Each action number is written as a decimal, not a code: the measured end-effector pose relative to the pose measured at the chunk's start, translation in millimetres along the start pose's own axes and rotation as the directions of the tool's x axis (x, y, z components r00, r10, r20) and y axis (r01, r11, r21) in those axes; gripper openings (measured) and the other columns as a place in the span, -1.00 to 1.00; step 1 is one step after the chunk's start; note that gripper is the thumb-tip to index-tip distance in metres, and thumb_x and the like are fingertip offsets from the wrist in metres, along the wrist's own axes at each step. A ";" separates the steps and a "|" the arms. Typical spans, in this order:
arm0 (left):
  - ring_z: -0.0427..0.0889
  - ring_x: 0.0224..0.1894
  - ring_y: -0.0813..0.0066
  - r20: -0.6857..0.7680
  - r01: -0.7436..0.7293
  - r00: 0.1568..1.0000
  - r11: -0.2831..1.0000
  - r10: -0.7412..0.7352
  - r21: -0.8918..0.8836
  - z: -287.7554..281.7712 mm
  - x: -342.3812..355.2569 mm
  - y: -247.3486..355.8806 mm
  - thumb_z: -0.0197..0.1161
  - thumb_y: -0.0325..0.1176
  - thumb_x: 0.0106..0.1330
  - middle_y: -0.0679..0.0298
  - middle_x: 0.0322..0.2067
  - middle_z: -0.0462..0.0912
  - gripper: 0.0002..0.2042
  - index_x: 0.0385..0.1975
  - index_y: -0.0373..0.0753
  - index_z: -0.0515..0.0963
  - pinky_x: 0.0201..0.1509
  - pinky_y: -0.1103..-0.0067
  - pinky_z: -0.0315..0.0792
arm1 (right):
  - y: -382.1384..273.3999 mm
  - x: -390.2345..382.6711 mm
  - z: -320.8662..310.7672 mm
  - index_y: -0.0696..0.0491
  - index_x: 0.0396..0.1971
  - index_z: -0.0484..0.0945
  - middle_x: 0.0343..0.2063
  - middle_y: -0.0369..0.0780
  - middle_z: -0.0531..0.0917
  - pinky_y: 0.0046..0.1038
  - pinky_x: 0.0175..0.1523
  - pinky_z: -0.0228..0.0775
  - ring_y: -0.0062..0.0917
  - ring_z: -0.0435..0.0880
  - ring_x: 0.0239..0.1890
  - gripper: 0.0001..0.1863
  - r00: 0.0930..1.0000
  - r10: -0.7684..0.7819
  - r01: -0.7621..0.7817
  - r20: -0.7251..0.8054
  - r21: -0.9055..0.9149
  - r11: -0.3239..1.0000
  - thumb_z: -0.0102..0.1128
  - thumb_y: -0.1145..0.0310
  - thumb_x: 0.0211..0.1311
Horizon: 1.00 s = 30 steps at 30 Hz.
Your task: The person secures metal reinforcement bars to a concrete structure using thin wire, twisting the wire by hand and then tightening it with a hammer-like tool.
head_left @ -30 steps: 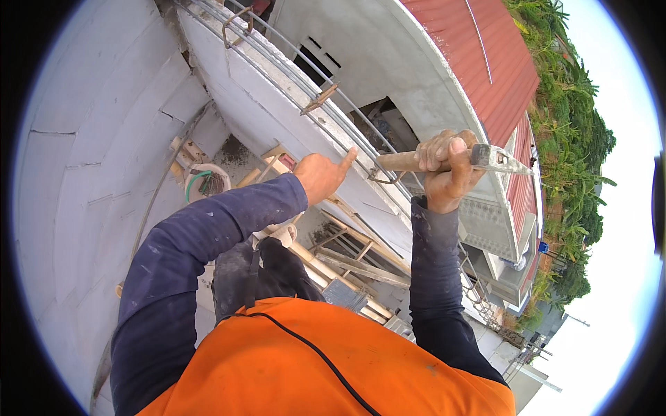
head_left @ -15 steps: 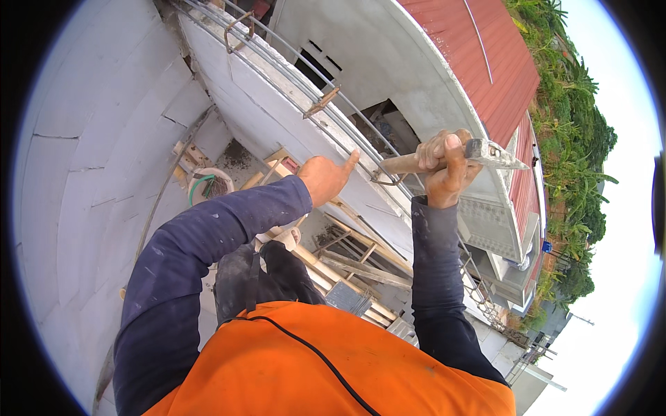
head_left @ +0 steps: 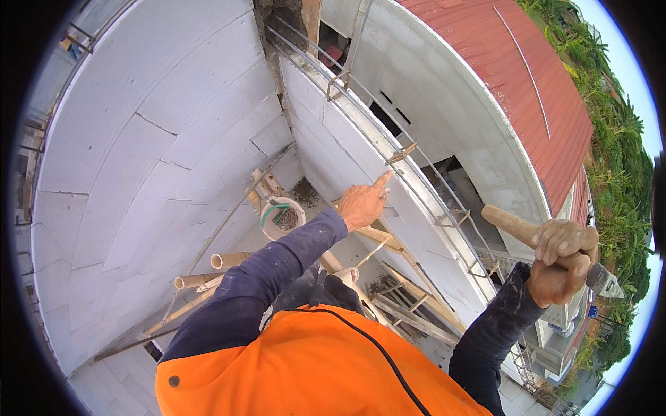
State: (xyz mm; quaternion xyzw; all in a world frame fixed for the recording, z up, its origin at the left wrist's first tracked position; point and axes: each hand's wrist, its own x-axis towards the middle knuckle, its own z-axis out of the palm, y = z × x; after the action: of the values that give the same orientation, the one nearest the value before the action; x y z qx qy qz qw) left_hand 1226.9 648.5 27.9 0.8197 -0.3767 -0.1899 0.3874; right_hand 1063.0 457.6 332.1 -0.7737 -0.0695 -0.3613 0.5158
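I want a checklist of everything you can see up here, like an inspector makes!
Surface: white block wall, top edge with steel rebar.
Job's things: wooden-handled tool with a metal head.
Clutter: bucket and bamboo poles below.
Hands: left hand touches the wall top, finger pointing; right hand grips the tool.
Cables: thin black cord across the orange vest.
Surroundings: red roof, green trees.

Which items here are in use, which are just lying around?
In use:
- right hand gripping a wooden-handled tool
- left hand on the white block wall
- rebar along the wall top

Lying about:
- bucket
- bamboo poles
- timber scraps
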 end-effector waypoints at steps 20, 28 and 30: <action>0.71 -0.21 -0.22 -0.481 0.323 0.817 0.944 -0.317 -0.073 -107.5 115.1 -146.1 0.07 -0.13 0.59 -0.03 -0.33 0.76 -0.79 -0.01 -0.10 0.47 -0.10 0.01 0.50 | 116.2 -35.5 85.1 0.24 -0.10 0.68 -0.52 -0.17 0.68 -0.49 -0.48 0.42 -0.47 0.61 -0.62 -0.48 0.511 0.813 -0.836 -0.281 -0.382 0.393 0.52 0.07 0.21; 0.72 -0.29 -0.12 -0.504 0.248 0.819 0.961 -0.276 -0.123 -108.0 110.6 -159.8 0.06 -0.14 0.59 0.02 -0.39 0.74 -0.77 -0.02 -0.16 0.45 -0.16 0.08 0.50 | 177.3 -42.2 111.2 0.08 -0.03 0.74 -0.14 0.03 0.78 -0.13 0.06 0.55 0.00 0.75 -0.06 -0.45 0.527 0.822 -0.596 -0.218 -0.784 0.174 0.51 -0.03 0.13; 0.67 -0.42 0.11 -0.431 0.193 0.844 0.930 -0.320 -0.312 -113.3 111.4 -162.1 0.12 -0.15 0.56 0.13 -0.46 0.69 -0.77 -0.05 -0.17 0.46 -0.28 0.24 0.48 | 178.8 -40.2 105.6 0.14 -0.04 0.73 -0.16 0.07 0.77 -0.15 0.05 0.55 -0.01 0.76 -0.08 -0.43 0.578 0.793 -0.572 -0.190 -0.788 0.228 0.53 -0.01 0.10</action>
State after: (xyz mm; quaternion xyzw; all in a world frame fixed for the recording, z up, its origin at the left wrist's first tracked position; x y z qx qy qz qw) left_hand 1443.2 686.6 -29.3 0.8270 -0.1285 -0.0809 0.5414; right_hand 1171.1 475.9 151.2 -0.9002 0.3804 0.0156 0.2113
